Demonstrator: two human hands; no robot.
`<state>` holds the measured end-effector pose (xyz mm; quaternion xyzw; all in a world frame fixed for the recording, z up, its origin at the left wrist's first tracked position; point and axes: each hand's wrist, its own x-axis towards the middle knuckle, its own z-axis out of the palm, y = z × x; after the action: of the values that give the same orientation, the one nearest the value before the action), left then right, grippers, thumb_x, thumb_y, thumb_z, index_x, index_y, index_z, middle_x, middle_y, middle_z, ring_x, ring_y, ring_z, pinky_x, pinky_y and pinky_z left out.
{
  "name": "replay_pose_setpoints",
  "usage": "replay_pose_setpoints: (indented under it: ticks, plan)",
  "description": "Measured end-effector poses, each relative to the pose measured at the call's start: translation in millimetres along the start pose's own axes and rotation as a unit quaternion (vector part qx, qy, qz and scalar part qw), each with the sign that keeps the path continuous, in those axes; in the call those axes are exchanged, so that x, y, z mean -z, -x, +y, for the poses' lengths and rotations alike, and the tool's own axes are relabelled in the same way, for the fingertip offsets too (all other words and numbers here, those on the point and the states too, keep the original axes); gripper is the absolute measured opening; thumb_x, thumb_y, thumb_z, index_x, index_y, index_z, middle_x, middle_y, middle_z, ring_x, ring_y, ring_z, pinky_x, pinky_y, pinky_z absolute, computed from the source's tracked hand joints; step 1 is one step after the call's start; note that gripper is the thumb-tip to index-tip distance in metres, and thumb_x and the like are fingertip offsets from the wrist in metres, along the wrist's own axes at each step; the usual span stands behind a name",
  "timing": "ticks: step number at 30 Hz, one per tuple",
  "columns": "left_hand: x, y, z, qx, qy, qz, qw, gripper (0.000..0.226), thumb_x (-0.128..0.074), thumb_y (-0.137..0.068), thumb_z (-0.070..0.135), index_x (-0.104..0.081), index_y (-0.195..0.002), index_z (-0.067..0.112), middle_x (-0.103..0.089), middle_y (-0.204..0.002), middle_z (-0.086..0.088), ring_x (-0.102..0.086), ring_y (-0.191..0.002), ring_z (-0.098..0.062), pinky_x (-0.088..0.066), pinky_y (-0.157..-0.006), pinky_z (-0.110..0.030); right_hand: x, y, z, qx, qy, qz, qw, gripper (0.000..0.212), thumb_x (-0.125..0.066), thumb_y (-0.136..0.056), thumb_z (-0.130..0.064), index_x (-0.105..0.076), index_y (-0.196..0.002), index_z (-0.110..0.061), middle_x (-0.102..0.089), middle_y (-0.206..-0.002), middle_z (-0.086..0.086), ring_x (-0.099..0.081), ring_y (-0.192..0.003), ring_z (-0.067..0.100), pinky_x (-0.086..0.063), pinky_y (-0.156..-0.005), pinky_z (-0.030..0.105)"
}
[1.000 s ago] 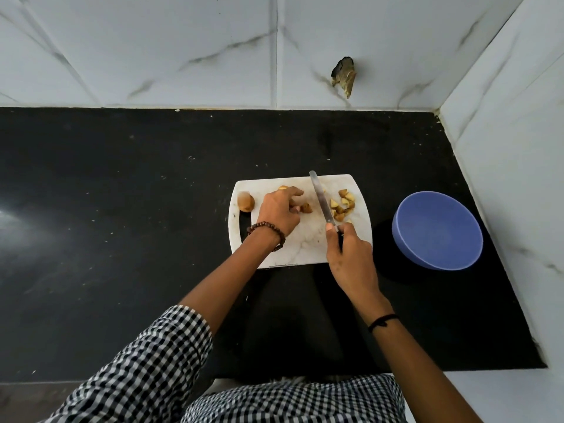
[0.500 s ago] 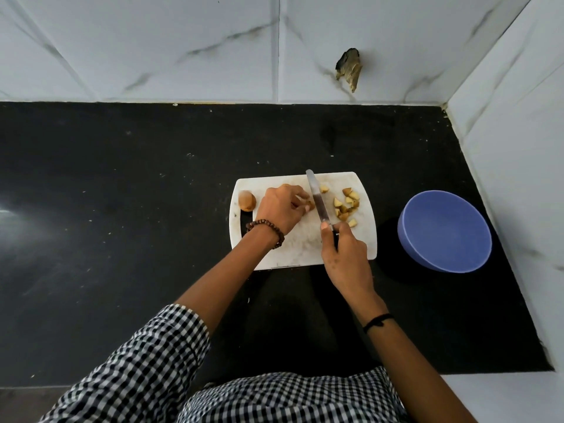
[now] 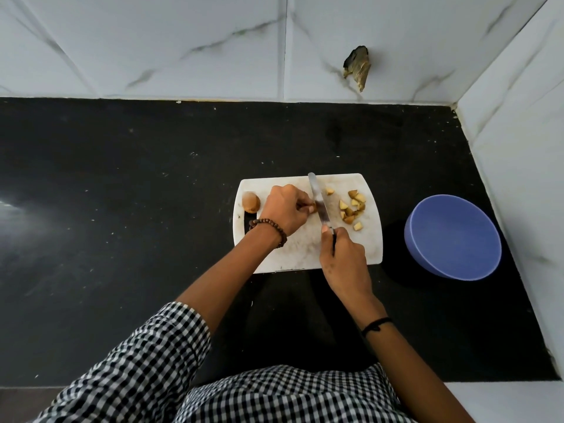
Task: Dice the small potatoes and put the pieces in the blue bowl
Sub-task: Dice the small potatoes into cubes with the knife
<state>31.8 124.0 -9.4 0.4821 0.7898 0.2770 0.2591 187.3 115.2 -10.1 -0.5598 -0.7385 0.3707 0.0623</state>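
Knife [image 3: 319, 203] shifted left against a brownish, seemingly half-cut potato [image 3: 310, 208] pinched by left hand [image 3: 285, 210]; right hand [image 3: 343, 254] grips handle.

Matt black stone counter [image 3: 122, 209] is carrying scuffed white plastic board [image 3: 305, 251]; right of board, smooth blue plastic bowl [image 3: 451, 236]; shiny metal knife blade [image 3: 319, 199].

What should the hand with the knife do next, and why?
Probably press the knife down. The right hand holds its blade right beside the potato piece that the left hand pins on the cutting board, so another cut looks due.
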Motion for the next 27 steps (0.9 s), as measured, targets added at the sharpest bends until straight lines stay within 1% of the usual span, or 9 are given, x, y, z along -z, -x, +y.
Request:
replay_pose_setpoints:
  ticks: [3,5,6,10,12,15,17,20,27]
  plan:
    - [1,-2,0,0.004,-0.003,-0.009,1.0,0.015,-0.07,-0.085,0.015,-0.075,-0.099,0.012,-0.073,-0.094,0.0,-0.064,-0.084,-0.008,-0.05,-0.082,-0.017,-3,-4,-4,-0.006,0.014,-0.015,1.0,0.044,-0.028,-0.108,-0.044,-0.055,-0.108,-0.009,-0.06,-0.083,0.004,-0.063,-0.076,0.019,-0.053,-0.067,0.036]
    - [2,-3,1,0.006,-0.004,-0.012,1.0,0.014,-0.071,-0.084,0.014,-0.075,-0.098,0.011,-0.073,-0.094,-0.001,-0.065,-0.085,-0.01,-0.052,-0.084,-0.019,-3,-8,-6,-0.01,0.03,-0.03,0.999,0.044,-0.026,-0.109,-0.042,-0.055,-0.11,-0.008,-0.057,-0.081,0.002,-0.061,-0.074,0.018,-0.048,-0.066,0.033]
    - [2,-4,1,0.007,-0.006,-0.012,1.0,0.014,-0.071,-0.084,0.013,-0.076,-0.097,0.011,-0.073,-0.094,-0.001,-0.066,-0.086,-0.011,-0.053,-0.085,-0.021,-2,-11,-7,-0.009,0.039,-0.034,0.999,0.045,-0.026,-0.109,-0.042,-0.055,-0.111,-0.008,-0.058,-0.083,0.002,-0.061,-0.077,0.02,-0.049,-0.068,0.035]
    - [1,-4,2,0.014,-0.009,-0.008,1.0,0.014,-0.071,-0.083,0.013,-0.076,-0.096,0.011,-0.074,-0.094,-0.002,-0.066,-0.087,-0.012,-0.053,-0.085,-0.022,-1,-17,-14,-0.008,0.078,-0.043,0.996,0.047,-0.023,-0.109,-0.044,-0.053,-0.115,-0.008,-0.064,-0.101,0.013,-0.064,-0.093,0.032,-0.053,-0.081,0.047]
    - [0,-3,2,0.017,-0.005,-0.006,1.0,0.014,-0.071,-0.083,0.013,-0.076,-0.096,0.01,-0.074,-0.094,-0.001,-0.066,-0.086,-0.011,-0.052,-0.083,-0.019,1,-17,-18,-0.011,0.11,-0.042,0.993,0.047,-0.022,-0.109,-0.043,-0.051,-0.119,-0.007,-0.063,-0.108,0.015,-0.063,-0.099,0.035,-0.052,-0.083,0.046]
    - [0,-2,4,0.025,0.0,0.002,1.0,0.013,-0.072,-0.083,0.013,-0.076,-0.095,0.01,-0.073,-0.092,-0.001,-0.064,-0.082,-0.01,-0.053,-0.082,-0.021,3,-14,-20,-0.012,0.154,-0.051,0.987,0.046,-0.022,-0.11,-0.042,-0.049,-0.123,-0.008,-0.062,-0.112,0.015,-0.062,-0.103,0.034,-0.046,-0.079,0.041]
    - [0,-1,5,0.034,0.009,0.009,0.999,0.013,-0.072,-0.082,0.012,-0.076,-0.094,0.009,-0.073,-0.093,-0.001,-0.064,-0.082,-0.009,-0.054,-0.082,-0.021,2,-9,-19,-0.01,0.172,-0.06,0.983,0.044,-0.022,-0.11,-0.042,-0.047,-0.123,-0.008,-0.062,-0.111,0.014,-0.063,-0.102,0.033,-0.048,-0.078,0.041]
    - [0,1,4,0.041,0.023,0.016,0.999,0.013,-0.072,-0.082,0.011,-0.076,-0.094,0.008,-0.073,-0.093,-0.002,-0.065,-0.084,-0.01,-0.052,-0.08,-0.017,1,4,-14,-0.01,0.19,-0.068,0.979,0.041,-0.022,-0.109,-0.043,-0.046,-0.121,-0.011,-0.064,-0.107,0.012,-0.065,-0.098,0.032,-0.055,-0.083,0.048]
    - [0,3,4,0.044,0.039,0.024,0.998,0.014,-0.073,-0.082,0.013,-0.075,-0.095,0.008,-0.073,-0.094,-0.002,-0.063,-0.083,-0.007,-0.047,-0.076,-0.011,19,34,3,-0.016,0.206,-0.114,0.972,0.037,-0.023,-0.109,-0.042,-0.045,-0.115,-0.012,-0.064,-0.104,0.012,-0.064,-0.098,0.032,-0.053,-0.083,0.048]
